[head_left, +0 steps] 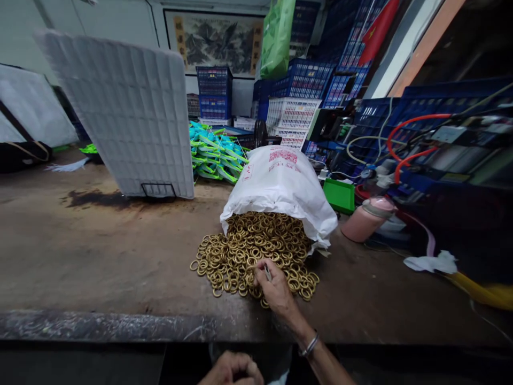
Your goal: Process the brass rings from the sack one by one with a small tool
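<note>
Right hand (276,289) is hovering or resting at the rings (256,251), can't tell which, just in front of the sack (276,176). Thumb and index are pinching nearly closed on a small silvery piece (267,271); can't make out what it is. Bracelet (309,344) is circling that wrist. Left hand (236,369) is sitting well in front of the sack, fingers curling in; can't tell if it's gripping anything.

Rings: brass-coloured, lying in a loose heap, filling the mouth of the sack and spreading in front of it on the worktop (100,240). Sack is lying on its side, mouth facing the person, red print showing on top.

Left of the sack: green-and-blue pile (216,152) sitting just beside it; white panel (128,117) standing tilted farther out.

Right of the sack: green tray (339,195) sitting close by, pink bottle (366,219) standing past it, white cloth (430,262) lying farther right. Red hose (396,133) is looping above the bottle.

Behind the sack: white crates (292,115) and blue crates (214,93) are standing in stacks.
</note>
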{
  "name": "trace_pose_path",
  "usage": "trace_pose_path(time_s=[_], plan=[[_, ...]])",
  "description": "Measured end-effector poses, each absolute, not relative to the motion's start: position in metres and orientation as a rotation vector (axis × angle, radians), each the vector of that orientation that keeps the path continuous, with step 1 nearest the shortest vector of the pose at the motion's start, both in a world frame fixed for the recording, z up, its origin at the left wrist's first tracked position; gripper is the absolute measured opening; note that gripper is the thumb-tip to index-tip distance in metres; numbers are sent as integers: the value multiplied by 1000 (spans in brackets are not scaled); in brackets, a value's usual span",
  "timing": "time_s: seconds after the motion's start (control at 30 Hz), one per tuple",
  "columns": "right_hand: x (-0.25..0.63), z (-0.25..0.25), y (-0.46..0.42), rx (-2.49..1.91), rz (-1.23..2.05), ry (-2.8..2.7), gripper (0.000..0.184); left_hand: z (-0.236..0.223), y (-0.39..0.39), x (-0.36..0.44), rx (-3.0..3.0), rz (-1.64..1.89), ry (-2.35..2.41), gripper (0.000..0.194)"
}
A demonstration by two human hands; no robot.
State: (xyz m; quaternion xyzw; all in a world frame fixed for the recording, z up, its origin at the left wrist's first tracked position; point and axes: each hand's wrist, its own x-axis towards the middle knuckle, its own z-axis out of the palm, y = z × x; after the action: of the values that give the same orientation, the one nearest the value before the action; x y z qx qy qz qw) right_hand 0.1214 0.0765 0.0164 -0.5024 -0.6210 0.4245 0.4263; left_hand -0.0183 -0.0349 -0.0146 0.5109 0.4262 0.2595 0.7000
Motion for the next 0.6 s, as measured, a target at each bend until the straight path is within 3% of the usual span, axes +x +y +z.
trace_pose_path(time_s=[0.2, 0.3, 0.6], plan=[[124, 8, 60, -1174, 1146, -1581, 12, 16, -9, -15, 879, 1143, 1329, 41], [124, 6, 53, -1170, 1177, -1586, 13, 19, 9, -8, 841, 1163, 1301, 44], [122, 2, 42, -1238, 1328, -1511, 25, 8, 11, 0, 882, 1170, 1352, 27]])
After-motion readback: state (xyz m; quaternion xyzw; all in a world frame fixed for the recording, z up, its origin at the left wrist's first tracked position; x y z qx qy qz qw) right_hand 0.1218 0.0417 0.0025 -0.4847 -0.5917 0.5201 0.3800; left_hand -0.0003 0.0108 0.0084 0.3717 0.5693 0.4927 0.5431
